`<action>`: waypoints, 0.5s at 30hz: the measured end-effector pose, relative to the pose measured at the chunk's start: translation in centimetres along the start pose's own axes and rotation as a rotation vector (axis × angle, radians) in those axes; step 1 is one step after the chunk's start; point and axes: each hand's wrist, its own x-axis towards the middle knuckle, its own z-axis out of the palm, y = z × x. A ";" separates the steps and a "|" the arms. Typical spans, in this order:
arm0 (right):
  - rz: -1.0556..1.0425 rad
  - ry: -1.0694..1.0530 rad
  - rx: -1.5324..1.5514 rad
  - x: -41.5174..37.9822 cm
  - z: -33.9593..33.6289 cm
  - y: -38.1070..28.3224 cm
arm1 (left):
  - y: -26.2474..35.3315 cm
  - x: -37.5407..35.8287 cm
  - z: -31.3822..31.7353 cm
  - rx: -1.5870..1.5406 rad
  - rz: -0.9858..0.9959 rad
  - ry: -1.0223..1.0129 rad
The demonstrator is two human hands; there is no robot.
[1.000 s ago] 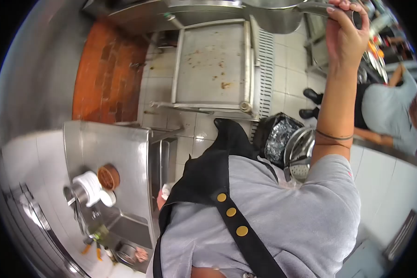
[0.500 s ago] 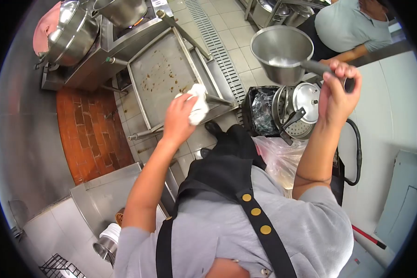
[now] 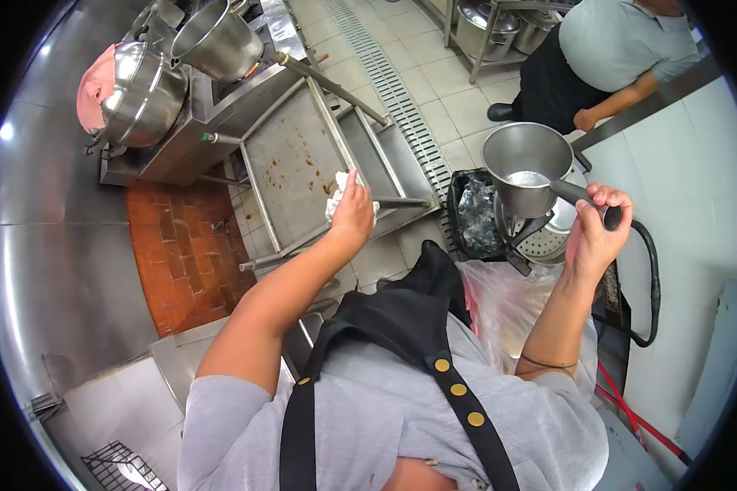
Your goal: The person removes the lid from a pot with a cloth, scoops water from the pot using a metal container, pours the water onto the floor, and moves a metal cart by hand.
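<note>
My right hand (image 3: pixel 596 231) is closed round the dark handle of a metal saucepan (image 3: pixel 512 168), raised with its mouth facing up toward me. Light glints off the bottom inside the pan. In my left hand (image 3: pixel 354 214) a crumpled white cloth (image 3: pixel 336 199) is gripped, held close over the near right part of a metal table (image 3: pixel 303 123). Brown food specks are scattered over the tabletop beyond the cloth. Behind the saucepan, partly hidden by it, a perforated metal strainer (image 3: pixel 540 245) stands near the black-lined bin (image 3: pixel 477 214).
At the left, a large steamer pot (image 3: pixel 143 94) with a pink cloth (image 3: pixel 97 86) stands beside another pot (image 3: pixel 217 41) over a burner flame. A person (image 3: pixel 622 49) stands at the upper right. A floor drain (image 3: pixel 393 90) runs past the table; a clear plastic bag (image 3: pixel 508 303) lies below.
My left hand has moved a little right and down, its wrist turned, with the cloth. The saucepan has come lower and to the right. The camera view has shifted; the other person stands straighter.
</note>
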 end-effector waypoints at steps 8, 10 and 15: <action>-0.050 -0.074 0.040 3.3 -0.2 3.3 | -0.5 -4.9 0.5 -0.204 -0.035 -0.103; -0.018 -0.121 0.085 4.0 0.6 4.7 | -0.8 -6.0 0.3 -0.398 -0.110 0.068; 0.120 -0.442 0.260 3.4 8.9 5.4 | -1.2 -12.4 -2.4 -1.043 -0.346 0.415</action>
